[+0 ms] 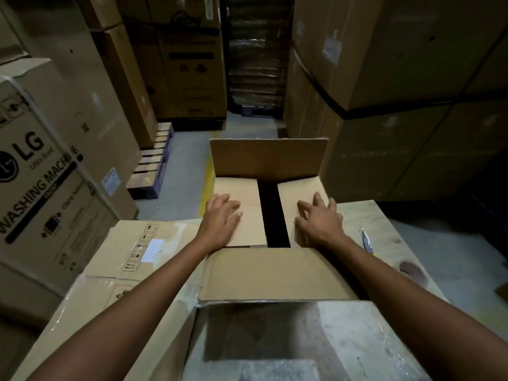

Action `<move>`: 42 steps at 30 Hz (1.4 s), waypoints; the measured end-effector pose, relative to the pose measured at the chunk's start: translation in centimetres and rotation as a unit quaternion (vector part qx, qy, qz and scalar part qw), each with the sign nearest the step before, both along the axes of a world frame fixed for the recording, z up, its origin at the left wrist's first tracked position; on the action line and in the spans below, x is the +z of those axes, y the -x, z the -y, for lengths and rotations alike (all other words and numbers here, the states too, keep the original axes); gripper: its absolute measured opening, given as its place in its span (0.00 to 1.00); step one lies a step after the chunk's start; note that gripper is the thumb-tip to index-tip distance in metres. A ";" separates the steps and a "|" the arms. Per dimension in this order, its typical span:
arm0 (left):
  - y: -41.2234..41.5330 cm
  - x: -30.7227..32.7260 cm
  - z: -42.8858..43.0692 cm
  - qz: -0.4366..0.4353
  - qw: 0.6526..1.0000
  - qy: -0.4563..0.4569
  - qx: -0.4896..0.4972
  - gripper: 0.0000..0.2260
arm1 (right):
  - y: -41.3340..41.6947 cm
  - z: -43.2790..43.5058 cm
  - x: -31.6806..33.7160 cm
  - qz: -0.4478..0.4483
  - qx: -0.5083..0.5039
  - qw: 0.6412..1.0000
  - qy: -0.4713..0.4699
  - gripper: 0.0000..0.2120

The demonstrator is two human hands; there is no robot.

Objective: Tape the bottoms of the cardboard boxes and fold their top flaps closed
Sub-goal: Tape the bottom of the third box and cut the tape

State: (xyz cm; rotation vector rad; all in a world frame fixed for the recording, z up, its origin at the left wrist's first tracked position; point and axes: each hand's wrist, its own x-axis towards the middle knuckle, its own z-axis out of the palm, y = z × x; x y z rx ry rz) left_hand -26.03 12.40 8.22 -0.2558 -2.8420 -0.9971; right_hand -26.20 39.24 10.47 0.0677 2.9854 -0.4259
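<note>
A brown cardboard box (275, 273) stands in front of me on a wooden surface. Its two side flaps are folded inward with a dark gap (273, 215) between them. My left hand (222, 215) presses flat on the left side flap (247, 224). On the right side flap (291, 199) my right hand (320, 220) presses with fingers spread. The far flap (268, 158) stands upright. The near flap (275, 273) lies outward toward me.
Flattened cardboard (132, 248) with a white label lies to the left. A knife (367, 242) and a dark tape roll (413, 270) rest on the plywood tabletop (354, 215) at right. Tall stacked cartons, a washing machine box (41, 174) and a pallet (154, 163) surround the spot.
</note>
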 end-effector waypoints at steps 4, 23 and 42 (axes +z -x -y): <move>0.3 -0.2 0.6 -0.035 0.999 0.008 0.022 0.11 | -0.8 -5.0 1.3 0.020 0.065 0.982 0.177 0.19; 0.7 2.2 2.5 0.184 0.896 -0.404 -0.013 0.10 | -3.3 -2.5 -0.3 -0.186 -0.515 0.633 0.548 0.22; 0.8 -0.1 0.6 -0.016 0.979 0.204 0.015 0.27 | -1.7 1.9 -0.4 -0.171 -0.027 0.984 -0.037 0.23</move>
